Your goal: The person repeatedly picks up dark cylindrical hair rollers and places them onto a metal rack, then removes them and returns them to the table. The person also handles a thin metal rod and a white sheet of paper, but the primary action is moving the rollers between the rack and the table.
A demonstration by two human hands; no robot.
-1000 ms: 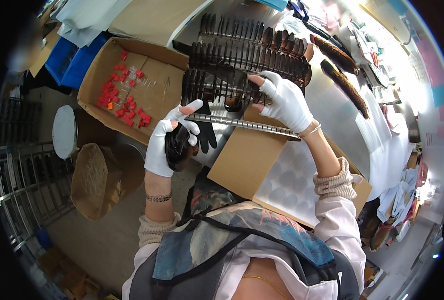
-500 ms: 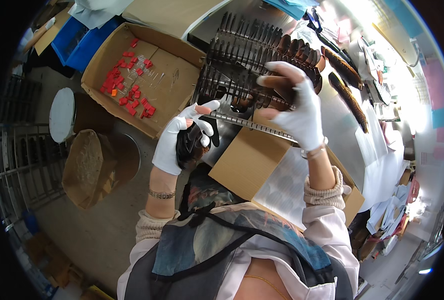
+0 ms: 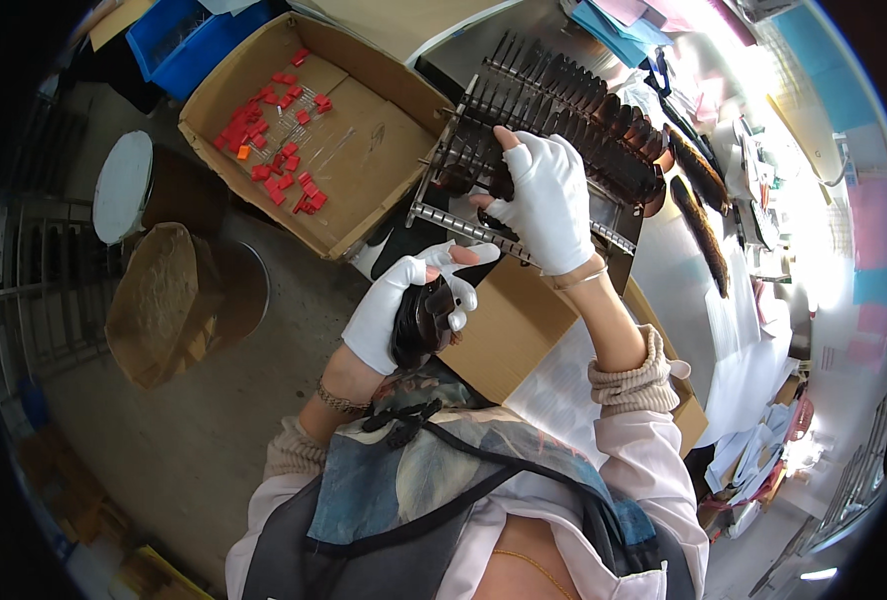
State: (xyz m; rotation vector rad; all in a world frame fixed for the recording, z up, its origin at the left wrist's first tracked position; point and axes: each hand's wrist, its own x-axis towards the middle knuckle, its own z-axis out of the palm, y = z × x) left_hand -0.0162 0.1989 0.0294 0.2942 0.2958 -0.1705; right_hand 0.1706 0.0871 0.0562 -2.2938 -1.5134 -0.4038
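Observation:
My left hand [image 3: 394,305], in a white fingerless-tipped glove, is closed around a bunch of dark brown, glossy, curved lens-like pieces [image 3: 424,322]. Its index finger points out toward the rack. Over the near part of a metal rack [image 3: 469,222] is my right hand [image 3: 544,195], gloved the same way. Its thumb and index finger are apart, with dark pieces close by; whether they touch one is hard to make out. Rows of similar dark lens-like pieces [image 3: 614,120] stand along the rack, partly hidden by my right hand.
Left of the rack sits a cardboard tray [image 3: 364,85] with red clips [image 3: 239,130] and thin pins. An open cardboard box [image 3: 509,315] is below the rack. Long dark brown strips [image 3: 699,235] lie at right. A blue bin [image 3: 179,50] and a bag-topped drum [image 3: 169,300] stand left.
The view has shifted, moving the rack and tray. My right hand has moved from the rack's middle to its near left part. My left hand keeps its bunch of dark pieces.

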